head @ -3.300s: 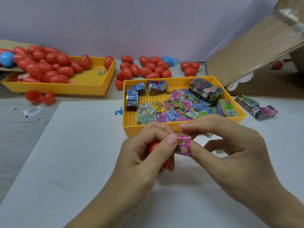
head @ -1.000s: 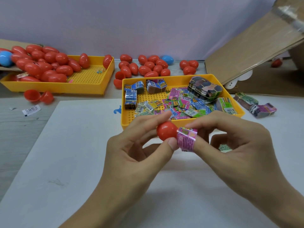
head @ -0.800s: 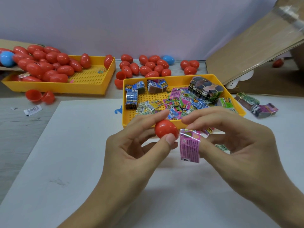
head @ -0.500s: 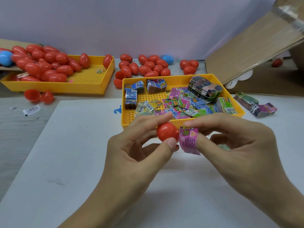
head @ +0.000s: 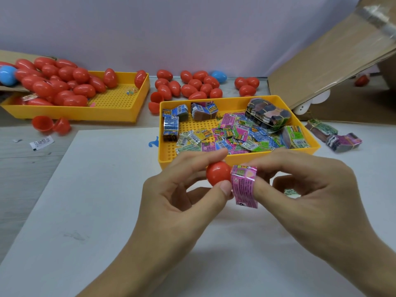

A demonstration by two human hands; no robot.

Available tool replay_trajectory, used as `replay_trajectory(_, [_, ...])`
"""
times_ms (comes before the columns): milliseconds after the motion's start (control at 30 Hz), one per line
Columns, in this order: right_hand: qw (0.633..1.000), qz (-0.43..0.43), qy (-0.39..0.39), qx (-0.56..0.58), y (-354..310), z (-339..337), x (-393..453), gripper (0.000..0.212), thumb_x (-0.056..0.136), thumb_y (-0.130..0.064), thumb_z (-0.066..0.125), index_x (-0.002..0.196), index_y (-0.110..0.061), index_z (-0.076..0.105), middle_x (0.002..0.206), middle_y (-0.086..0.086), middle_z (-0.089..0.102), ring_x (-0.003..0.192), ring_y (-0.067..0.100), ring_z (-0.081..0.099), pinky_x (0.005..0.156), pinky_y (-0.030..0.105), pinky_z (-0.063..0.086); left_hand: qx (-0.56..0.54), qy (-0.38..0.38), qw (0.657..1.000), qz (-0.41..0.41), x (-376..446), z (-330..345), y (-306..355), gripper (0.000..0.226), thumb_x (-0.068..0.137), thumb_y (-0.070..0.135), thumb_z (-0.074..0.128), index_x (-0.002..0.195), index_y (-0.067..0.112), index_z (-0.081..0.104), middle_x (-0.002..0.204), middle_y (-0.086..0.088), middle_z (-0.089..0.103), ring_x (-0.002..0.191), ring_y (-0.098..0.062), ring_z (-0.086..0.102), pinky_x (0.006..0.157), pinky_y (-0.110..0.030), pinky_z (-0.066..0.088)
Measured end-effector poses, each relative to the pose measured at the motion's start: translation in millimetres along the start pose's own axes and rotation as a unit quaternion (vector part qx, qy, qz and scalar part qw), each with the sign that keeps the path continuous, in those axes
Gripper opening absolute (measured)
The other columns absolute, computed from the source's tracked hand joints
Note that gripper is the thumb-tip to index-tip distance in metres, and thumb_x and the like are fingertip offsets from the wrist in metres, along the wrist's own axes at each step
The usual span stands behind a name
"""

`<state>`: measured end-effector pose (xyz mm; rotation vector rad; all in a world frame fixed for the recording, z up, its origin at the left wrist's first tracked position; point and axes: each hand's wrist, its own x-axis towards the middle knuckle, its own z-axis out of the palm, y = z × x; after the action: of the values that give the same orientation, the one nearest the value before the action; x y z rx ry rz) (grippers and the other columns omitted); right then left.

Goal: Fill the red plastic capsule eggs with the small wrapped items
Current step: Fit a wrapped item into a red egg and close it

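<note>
- Your left hand point(head: 184, 196) holds a red capsule egg point(head: 218, 176) above the white surface point(head: 102, 189), its fingers pinching the egg between thumb and forefinger.
- Your right hand point(head: 310, 196) pinches a pink wrapped item point(head: 244, 185) in its fingers, touching the egg's right side.
- Just behind your hands sits a yellow tray point(head: 214, 160) holding many loose colourful wrapped items point(head: 235, 136) and a few banded bundles.
- Further back on the left, a second yellow tray point(head: 111, 113) holds a heap of red eggs point(head: 60, 84).
- More red eggs point(head: 192, 86) lie loose on the surface between the trays and the wall, one blue egg point(head: 218, 76) among them.
- An opened red egg point(head: 50, 124) lies in front of the left tray.
- A cardboard flap point(head: 332, 58) leans at the right.
</note>
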<state>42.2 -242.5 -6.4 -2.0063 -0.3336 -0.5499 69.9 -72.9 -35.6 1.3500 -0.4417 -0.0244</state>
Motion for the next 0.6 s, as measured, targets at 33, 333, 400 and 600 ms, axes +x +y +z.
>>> replay_trajectory(33, [1.000, 0.000, -0.002, -0.001, 0.0, -0.4, 0.1, 0.008, 0.081, -0.029, 0.067, 0.080, -0.024, 0.073, 0.070, -0.007, 0.064, 0.064, 0.012, 0.061, 0.048, 0.018, 0.044, -0.001, 0.000, 1.000, 0.000, 0.0, 0.2, 0.1, 0.039, 0.076, 0.019, 0.071, 0.115, 0.020, 0.075, 0.110, -0.010, 0.068, 0.103, -0.029, 0.071, 0.079, -0.035, 0.061])
replay_trajectory(333, [1.000, 0.005, -0.026, -0.008, 0.9, -2.9, 0.1, 0.008, 0.079, -0.025, 0.069, 0.078, -0.021, 0.075, 0.066, -0.008, 0.064, 0.062, 0.012, 0.060, 0.046, 0.019, 0.041, 0.004, -0.001, 1.000, 0.011, 0.8, -1.1, -0.9, 0.038, 0.076, 0.018, 0.074, 0.114, 0.018, 0.075, 0.109, -0.010, 0.068, 0.100, -0.029, 0.071, 0.078, -0.033, 0.060])
replay_trajectory(400, [0.999, 0.007, -0.028, -0.017, 1.6, -3.7, 0.1, 0.003, 0.078, -0.019, 0.074, 0.078, -0.020, 0.076, 0.066, -0.009, 0.065, 0.061, 0.013, 0.060, 0.046, 0.020, 0.041, 0.014, 0.001, 1.000, 0.017, 1.8, -0.9, -1.7, 0.037, 0.076, 0.018, 0.075, 0.113, 0.021, 0.076, 0.107, -0.007, 0.068, 0.097, -0.026, 0.071, 0.077, -0.030, 0.059])
replay_trajectory(600, [0.999, 0.017, -0.029, -0.023, 2.4, -5.1, 1.0, 0.005, 0.077, -0.023, 0.075, 0.081, -0.021, 0.077, 0.069, -0.006, 0.068, 0.064, 0.014, 0.062, 0.045, 0.020, 0.041, 0.043, 0.003, 0.998, 0.047, -0.1, 0.4, -4.0, 0.038, 0.078, 0.015, 0.073, 0.115, 0.023, 0.074, 0.102, -0.004, 0.066, 0.092, -0.027, 0.070, 0.074, -0.035, 0.061])
